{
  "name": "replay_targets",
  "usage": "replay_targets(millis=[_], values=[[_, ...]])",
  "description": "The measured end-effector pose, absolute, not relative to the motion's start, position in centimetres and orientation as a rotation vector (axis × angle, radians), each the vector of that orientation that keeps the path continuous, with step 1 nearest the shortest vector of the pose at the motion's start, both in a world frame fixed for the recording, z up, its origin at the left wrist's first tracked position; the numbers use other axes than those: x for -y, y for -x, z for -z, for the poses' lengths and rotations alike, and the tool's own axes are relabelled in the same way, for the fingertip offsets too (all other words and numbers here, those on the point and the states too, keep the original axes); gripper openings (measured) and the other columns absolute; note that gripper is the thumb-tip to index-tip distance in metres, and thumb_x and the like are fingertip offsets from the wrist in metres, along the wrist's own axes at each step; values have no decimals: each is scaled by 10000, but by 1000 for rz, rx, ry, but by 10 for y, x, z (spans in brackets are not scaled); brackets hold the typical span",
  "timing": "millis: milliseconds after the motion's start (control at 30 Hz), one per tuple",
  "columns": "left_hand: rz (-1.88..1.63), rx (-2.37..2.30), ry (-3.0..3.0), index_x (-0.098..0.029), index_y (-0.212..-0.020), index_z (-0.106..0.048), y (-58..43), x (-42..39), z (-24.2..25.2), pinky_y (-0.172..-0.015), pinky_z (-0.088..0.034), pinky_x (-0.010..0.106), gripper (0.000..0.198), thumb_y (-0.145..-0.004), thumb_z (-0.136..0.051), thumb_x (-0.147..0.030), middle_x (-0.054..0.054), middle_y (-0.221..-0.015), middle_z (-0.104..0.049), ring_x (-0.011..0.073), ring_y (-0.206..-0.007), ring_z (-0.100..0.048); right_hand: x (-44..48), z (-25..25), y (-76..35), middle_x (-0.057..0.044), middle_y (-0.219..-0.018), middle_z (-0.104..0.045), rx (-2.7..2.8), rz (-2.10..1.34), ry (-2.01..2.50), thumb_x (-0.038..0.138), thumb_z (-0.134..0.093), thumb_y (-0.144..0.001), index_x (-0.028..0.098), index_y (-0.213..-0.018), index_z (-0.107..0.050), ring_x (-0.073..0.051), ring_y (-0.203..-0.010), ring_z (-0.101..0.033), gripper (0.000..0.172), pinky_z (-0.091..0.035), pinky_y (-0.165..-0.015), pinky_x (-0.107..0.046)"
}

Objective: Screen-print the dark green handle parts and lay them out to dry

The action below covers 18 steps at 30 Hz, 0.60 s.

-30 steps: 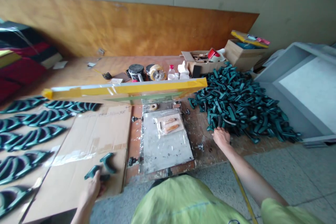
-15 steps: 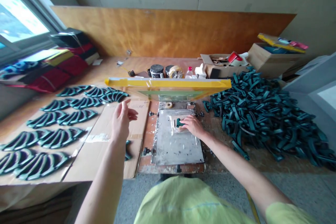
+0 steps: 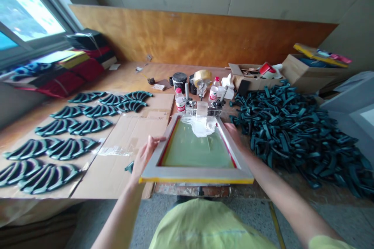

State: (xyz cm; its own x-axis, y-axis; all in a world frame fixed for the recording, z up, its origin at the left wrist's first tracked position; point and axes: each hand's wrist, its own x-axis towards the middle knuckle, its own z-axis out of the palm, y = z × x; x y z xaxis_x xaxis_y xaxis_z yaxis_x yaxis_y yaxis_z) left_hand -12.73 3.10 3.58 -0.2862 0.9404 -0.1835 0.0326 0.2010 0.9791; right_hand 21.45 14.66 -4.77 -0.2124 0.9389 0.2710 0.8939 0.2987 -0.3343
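A screen-printing frame (image 3: 195,171) with green mesh and a smear of white ink at its far end lies lowered over the print plate in front of me. My left hand (image 3: 146,155) grips the frame's left rail, thumb on top. My right hand (image 3: 235,132) holds the right rail, its fingers mostly hidden behind the frame. A single teal curved plastic piece (image 3: 129,167) peeks out by my left wrist on the cardboard sheet (image 3: 131,136).
Rows of teal curved pieces (image 3: 58,144) lie spread on the cardboard at left. A big heap of the same pieces (image 3: 292,132) fills the right. Ink tins, tape roll (image 3: 202,76), small bottles and cardboard boxes (image 3: 306,68) stand behind the frame.
The frame was raised with my right hand setting a teal piece on the plate; now the frame is swung down flat and both hands hold its rails.
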Motion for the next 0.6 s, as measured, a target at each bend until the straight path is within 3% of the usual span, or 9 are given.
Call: replay_targets(millis=[100,200,267,433,600], values=[[-1068,-1521,-829,-192,-1239,-621,125,-7,6,-601,-504,276,739,-694,-671,-688,38,-849,-709,201,-706,-650,-175,23,-212,-124,-1168,-633,2020,-135,1558,223,-484,-940,153,-1208,-645,-205,-1060,-585,320,-458,-947,-336],[-1060,-1521,-769,-221,-1447,-425,120,-2,48,-607,-520,273,939,-668,-711,-659,27,-852,-704,191,-693,-658,-201,3,-175,-133,-1300,-553,2210,-141,1343,205,-682,-820,162,-1317,-553,-243,-1189,-519,515,-430,-1020,-366],[-1050,-1549,-799,-226,-1474,-392,119,-3,68,-606,-523,268,950,-684,-694,-660,21,-846,-702,180,-676,-656,-211,-3,-148,-122,-1247,-578,2387,-141,1353,178,-717,-778,159,-1277,-566,-240,-1138,-542,522,-443,-987,-354],[-1002,-1567,-850,-210,-1451,-436,124,-6,90,-635,-533,277,869,-741,-633,-671,48,-889,-713,208,-752,-677,-199,12,-128,-95,-935,-684,2655,-221,1499,136,-605,-833,151,-967,-666,-217,-912,-599,148,-456,-820,-296],[-1011,-1544,-854,-206,-1436,-456,126,-4,94,-674,-539,293,828,-761,-625,-656,57,-925,-727,216,-785,-683,-154,26,-163,-77,-925,-688,2811,-282,1131,-4,-509,-798,160,-906,-677,-200,-956,-579,259,-439,-805,-272]])
